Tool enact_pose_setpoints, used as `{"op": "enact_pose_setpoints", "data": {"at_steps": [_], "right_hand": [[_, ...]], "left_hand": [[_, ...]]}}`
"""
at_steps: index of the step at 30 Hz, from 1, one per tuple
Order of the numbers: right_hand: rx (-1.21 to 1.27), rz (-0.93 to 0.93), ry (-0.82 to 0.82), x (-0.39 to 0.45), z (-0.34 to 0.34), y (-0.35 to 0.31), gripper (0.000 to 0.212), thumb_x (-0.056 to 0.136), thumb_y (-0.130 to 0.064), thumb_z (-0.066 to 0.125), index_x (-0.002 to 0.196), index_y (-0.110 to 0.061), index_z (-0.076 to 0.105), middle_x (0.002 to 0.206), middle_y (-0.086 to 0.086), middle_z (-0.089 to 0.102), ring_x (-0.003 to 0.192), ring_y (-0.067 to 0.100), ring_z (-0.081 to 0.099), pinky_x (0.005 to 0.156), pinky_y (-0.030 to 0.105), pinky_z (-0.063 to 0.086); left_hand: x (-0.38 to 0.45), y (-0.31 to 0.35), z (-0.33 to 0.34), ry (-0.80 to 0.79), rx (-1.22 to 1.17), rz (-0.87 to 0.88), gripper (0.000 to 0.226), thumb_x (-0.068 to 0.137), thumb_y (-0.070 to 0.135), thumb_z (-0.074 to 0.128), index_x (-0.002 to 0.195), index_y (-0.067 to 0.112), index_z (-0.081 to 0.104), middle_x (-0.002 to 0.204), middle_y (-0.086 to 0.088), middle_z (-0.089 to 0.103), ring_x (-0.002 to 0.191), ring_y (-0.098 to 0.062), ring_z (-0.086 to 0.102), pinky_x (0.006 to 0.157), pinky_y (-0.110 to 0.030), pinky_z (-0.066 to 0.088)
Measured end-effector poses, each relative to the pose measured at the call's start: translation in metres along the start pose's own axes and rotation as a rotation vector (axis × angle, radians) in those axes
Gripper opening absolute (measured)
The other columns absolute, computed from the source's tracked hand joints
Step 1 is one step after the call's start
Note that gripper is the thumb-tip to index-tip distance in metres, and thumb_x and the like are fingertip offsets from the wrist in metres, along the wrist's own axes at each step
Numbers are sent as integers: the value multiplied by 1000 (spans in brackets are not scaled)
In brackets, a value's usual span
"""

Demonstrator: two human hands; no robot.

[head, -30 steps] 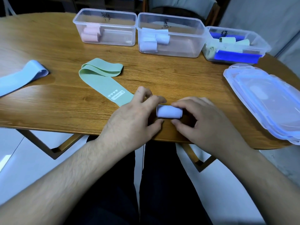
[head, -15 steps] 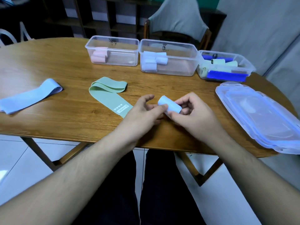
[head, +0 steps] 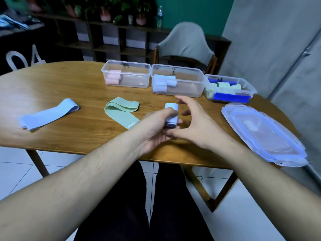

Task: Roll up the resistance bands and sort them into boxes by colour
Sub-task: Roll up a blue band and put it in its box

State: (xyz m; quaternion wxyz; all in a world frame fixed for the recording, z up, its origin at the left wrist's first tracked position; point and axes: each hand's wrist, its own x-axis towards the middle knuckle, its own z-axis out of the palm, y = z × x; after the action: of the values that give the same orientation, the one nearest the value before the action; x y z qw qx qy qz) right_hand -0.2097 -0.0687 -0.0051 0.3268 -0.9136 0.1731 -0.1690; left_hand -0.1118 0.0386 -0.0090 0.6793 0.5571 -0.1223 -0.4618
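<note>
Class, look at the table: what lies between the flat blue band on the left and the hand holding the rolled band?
In the head view, the flat green band lies between the blue band and the left hand gripping the roll.

White "04" shows on the dark panel [head: 24,58] at far left.

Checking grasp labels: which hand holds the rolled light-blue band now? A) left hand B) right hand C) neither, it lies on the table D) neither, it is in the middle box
A: the left hand grips the rolled light-blue band upright above the table, while the right hand is beside it with fingers spread.
</note>
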Motion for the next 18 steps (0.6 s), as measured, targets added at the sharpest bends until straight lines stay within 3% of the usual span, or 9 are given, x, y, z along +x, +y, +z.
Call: {"op": "enact_pose_setpoints", "data": {"at_steps": [3,6,10,16,18], "right_hand": [[-18,-41,-4,6,-3,-10,77,71,-26,87,136,-29,47,129,-11,53,113,7,53,93,21,44],[-19,-21,55,11,-8,-20,56,72,-20,81,121,-29,55,111,-12,61,103,7,57,83,24,46],[19,20,191,23,-15,-27,45,71,-23,79,111,-29,58,104,-12,65,100,7,59,86,26,47],[58,50,258,54,-21,-27,61,73,-26,75,130,-30,54,115,-9,66,99,8,64,90,28,52],[98,55,240,65,-24,-24,65,76,-26,78,135,-28,52,118,-9,64,101,8,64,87,17,48]], "left_hand": [[0,7,1,-15,85,19,22,90,19,60,111,15,66,88,-4,68,58,-10,60,53,-20,49],[0,15,3,-36,58,72,28,89,14,63,116,9,67,99,-9,69,77,-15,64,70,-28,54],[2,28,8,-80,-34,137,32,90,3,62,121,-1,63,101,-13,62,85,-17,61,62,-24,56],[31,58,18,-30,10,228,24,86,-2,61,110,3,63,93,-15,66,66,-14,65,61,-22,55],[44,67,16,19,96,241,13,84,-1,63,92,10,59,83,-11,63,61,-13,59,58,-20,48]]}}
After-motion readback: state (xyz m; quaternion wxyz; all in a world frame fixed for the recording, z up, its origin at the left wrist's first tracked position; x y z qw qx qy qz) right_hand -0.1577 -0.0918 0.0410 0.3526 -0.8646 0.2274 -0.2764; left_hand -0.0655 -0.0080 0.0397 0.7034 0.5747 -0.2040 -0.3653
